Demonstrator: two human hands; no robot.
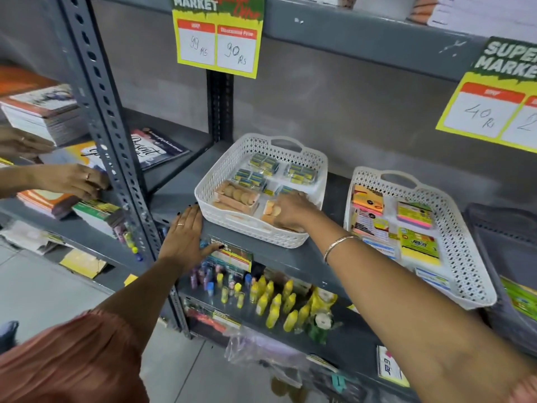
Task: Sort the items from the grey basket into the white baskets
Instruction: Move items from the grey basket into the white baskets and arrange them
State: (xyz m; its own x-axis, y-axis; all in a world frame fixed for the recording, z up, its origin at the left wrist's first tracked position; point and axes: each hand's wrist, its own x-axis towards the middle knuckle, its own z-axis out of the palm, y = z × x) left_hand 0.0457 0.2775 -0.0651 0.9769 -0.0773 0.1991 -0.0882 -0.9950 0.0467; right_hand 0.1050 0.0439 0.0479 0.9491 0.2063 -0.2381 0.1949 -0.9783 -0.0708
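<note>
Item in hand: the right hand (292,212) lies low inside the left white basket (229,219), at its near right corner, over a tan packet of round discs (271,211); the hand hides most of it
Grip: fingers curl down onto the packet, but whether they are closed on it or letting it go cannot be told
Left white basket: holds blue-and-yellow small packs (263,164) at the back and a tan box of round pieces (235,196) at the near left; the packet goes just beside that box
Right white basket (476,286): holds pads of coloured sticky notes (414,215) and a green-yellow pack (417,247); well apart from the hand
Grey basket (494,228): at the far right edge, dark and mostly cut off; a green item shows low inside it
Left hand (186,231): flat and spread on the front edge of the shelf (180,184), holding nothing, bracing the reach
Doing it well: my judgement is to set the packet flat next to the matching tan box, keep it clear of the blue packs, then lift the hand straight up so the basket does not slide toward the shelf edge
Further out: yellow price cards (216,45) hang above; yellow bottles (273,303) stand on the shelf below; another person's hands (74,181) work on books at the left
</note>
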